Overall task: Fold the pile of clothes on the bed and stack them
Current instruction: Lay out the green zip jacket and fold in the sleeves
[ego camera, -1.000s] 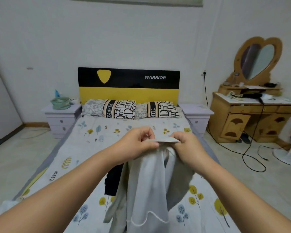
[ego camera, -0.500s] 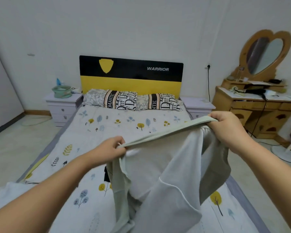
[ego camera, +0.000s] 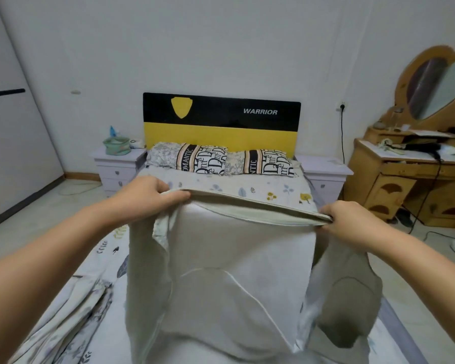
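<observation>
Now, hands: we are pinching the waistband [ego camera: 250,206], left hand [ego camera: 153,194] upper left, right hand [ego camera: 352,222] centre right.
Axis: we are stretching it sideways while the grey garment [ego camera: 237,285] is hanging toward the bed [ego camera: 273,187].

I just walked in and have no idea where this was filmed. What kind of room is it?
A home bedroom, most likely. There is a bed with two pillows against a black and yellow headboard, a bedside cabinet beside it, and a wooden dressing table with a heart-shaped mirror.
</observation>
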Action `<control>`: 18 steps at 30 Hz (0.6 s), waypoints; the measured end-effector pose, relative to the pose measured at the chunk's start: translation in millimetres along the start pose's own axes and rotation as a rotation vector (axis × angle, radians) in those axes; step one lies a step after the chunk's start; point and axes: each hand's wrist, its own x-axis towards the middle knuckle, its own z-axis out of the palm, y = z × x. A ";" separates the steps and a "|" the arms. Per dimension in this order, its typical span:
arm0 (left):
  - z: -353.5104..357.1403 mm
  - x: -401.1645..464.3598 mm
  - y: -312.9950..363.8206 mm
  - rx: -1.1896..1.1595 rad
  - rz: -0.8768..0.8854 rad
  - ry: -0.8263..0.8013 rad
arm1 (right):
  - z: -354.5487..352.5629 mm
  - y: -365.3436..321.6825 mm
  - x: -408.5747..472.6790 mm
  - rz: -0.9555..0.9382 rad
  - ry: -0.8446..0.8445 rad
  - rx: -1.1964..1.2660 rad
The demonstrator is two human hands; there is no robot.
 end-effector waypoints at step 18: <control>-44.8 -103.5 -32.8 -0.623 -0.096 0.117 | -5.0 -51.1 -90.2 0.102 -0.435 1.626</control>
